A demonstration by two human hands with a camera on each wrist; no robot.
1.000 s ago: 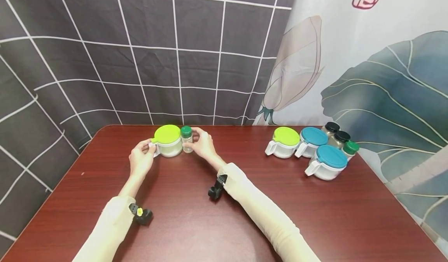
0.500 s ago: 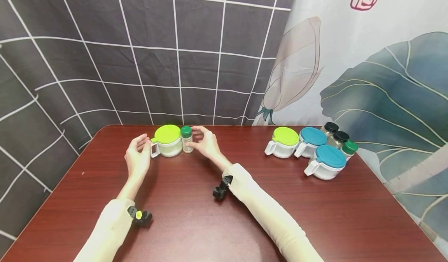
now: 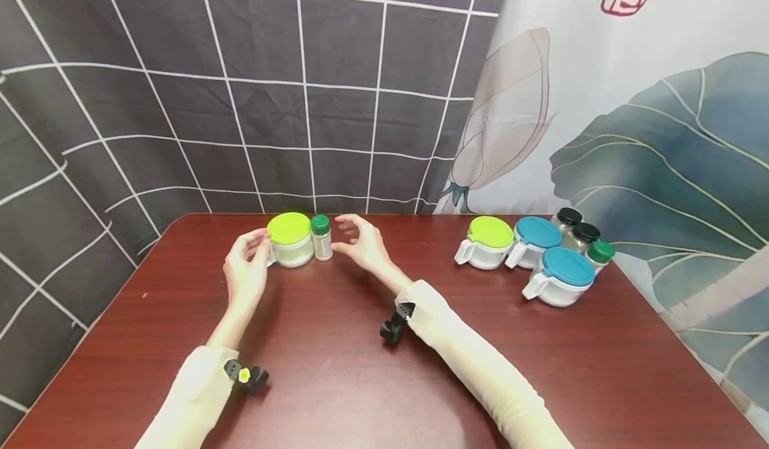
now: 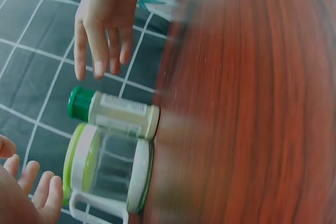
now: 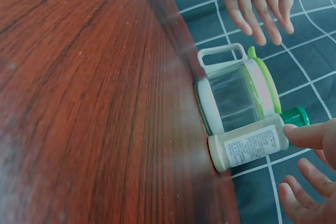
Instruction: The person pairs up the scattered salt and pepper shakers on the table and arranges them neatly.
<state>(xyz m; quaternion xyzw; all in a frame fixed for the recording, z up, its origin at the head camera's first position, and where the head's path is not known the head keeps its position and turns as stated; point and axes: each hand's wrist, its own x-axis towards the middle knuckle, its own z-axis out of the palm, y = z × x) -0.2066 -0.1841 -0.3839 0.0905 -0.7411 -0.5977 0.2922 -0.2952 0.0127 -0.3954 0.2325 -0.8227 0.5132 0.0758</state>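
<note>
A clear seasoning jar [image 3: 292,253] with a lime-green lid and white handle stands upright near the table's back edge. Beside its right side is a small spice bottle [image 3: 322,245] with a green cap and a printed label. My left hand [image 3: 246,272] is by the jar's handle, fingers loosely bent and holding nothing; the left wrist view shows the handle [image 4: 100,206] free of it. To the right of the bottle is my right hand [image 3: 365,247], fingers spread. Its thumb [image 5: 304,135] overlaps the cap's edge in the right wrist view, and I cannot tell whether they touch.
At the right of the reddish-brown table [image 3: 336,369] stand another lime-lidded jar [image 3: 489,242], two blue-lidded jars [image 3: 561,277], two black-capped bottles [image 3: 583,237] and a green-capped bottle [image 3: 600,253]. A dark gridded cloth [image 3: 252,115] hangs behind the table.
My left hand has let go of the jar's handle and stays near it. My right hand has released the spice bottle and drawn away to the right. Jar and bottle remain side by side.
</note>
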